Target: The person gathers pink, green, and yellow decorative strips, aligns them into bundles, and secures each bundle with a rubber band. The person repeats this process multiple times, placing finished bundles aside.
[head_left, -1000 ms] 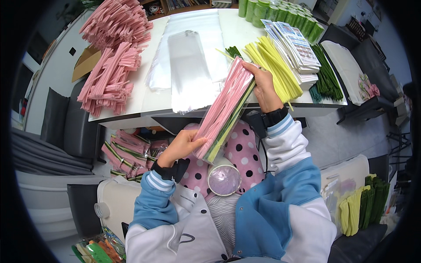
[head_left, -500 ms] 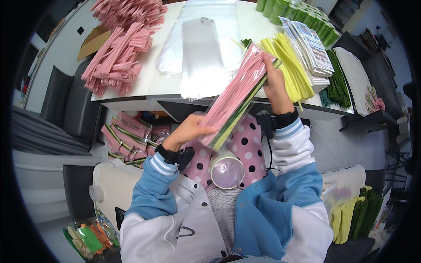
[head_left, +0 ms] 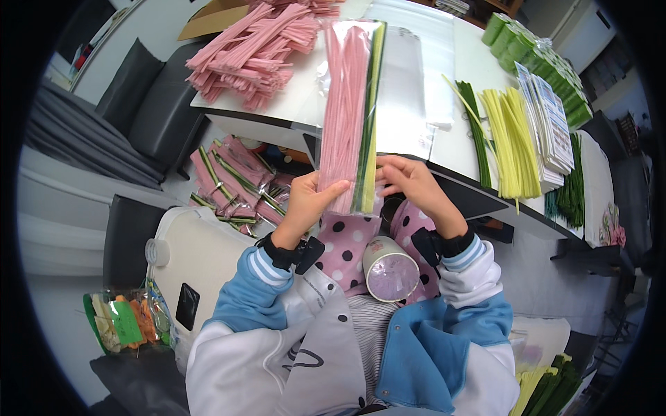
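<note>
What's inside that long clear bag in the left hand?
The clear plastic bag holds pink craft stems, with dark green stems and yellow stems along the right. The left hand covers some near the bottom, and the front stems hide anything behind them.

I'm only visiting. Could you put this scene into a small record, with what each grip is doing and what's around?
Left grip: holds the lower end of a clear bag
Bag contents: pink, green and yellow strips
Right grip: fingers by the bag's right edge; contact unclear
At the lap: pale cup
Table, left: loose pink strips
Table, right: loose yellow strips, dark green strips, green rolls
Below table, left: filled bags
</note>
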Demonstrator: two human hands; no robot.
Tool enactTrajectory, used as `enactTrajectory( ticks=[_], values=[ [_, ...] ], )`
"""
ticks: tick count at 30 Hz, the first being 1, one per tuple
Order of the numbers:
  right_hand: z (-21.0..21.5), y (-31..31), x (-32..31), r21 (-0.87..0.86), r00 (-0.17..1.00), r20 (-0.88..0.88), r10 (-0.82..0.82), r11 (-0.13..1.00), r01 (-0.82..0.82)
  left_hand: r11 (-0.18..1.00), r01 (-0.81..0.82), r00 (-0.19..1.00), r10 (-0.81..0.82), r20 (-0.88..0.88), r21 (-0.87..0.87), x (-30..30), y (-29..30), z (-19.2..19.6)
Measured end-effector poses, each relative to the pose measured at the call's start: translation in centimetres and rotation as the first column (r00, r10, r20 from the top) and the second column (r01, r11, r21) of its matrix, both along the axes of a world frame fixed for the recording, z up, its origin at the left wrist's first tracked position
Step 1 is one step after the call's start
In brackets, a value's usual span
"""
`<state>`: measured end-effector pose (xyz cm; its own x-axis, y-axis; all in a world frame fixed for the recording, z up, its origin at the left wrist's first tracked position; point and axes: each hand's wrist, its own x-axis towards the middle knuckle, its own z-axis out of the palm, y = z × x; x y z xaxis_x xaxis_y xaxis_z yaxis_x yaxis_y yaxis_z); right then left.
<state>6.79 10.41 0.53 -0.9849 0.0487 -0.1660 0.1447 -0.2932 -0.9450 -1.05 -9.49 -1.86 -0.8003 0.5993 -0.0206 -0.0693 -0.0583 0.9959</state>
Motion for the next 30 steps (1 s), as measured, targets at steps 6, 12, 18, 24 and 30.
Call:
enactTrajectory(
  ticks=[6,12,18,24,30],
  values=[
    [-0.5,-2.4,-0.9,0.213,0.997,-0.062,0.053,0.976,-0.039,0.994,-0.016,0.998,0.009,0.066,0.107,-0.2,-1.4,-0.6],
    [-1.6,-1.6,-0.9,0.228,0.986,-0.149,0.075,0.973,-0.04,0.981,0.019,0.991,-0.044,0.128,0.193,-0.6,-1.9,-1.1],
    [-1.6,-1.7,-0.6,0.097,0.995,-0.064,0.077,0.993,-0.07,0.985,-0.089,0.996,0.085,0.034,0.149,-0.6,-2.5,-1.4],
    [-1.1,1.6,1.4,0.136,0.996,0.018,-0.085,0.987,0.082,0.78,-0.562,0.8,0.597,-0.057,0.277,-4.2,-9.9,-3.2],
    [-2.2,5.3,3.7,0.097,0.959,0.075,-0.274,0.959,0.267,0.614,-0.786,0.605,0.787,0.119,-0.074,-11.2,-21.7,-9.9]
  ],
)
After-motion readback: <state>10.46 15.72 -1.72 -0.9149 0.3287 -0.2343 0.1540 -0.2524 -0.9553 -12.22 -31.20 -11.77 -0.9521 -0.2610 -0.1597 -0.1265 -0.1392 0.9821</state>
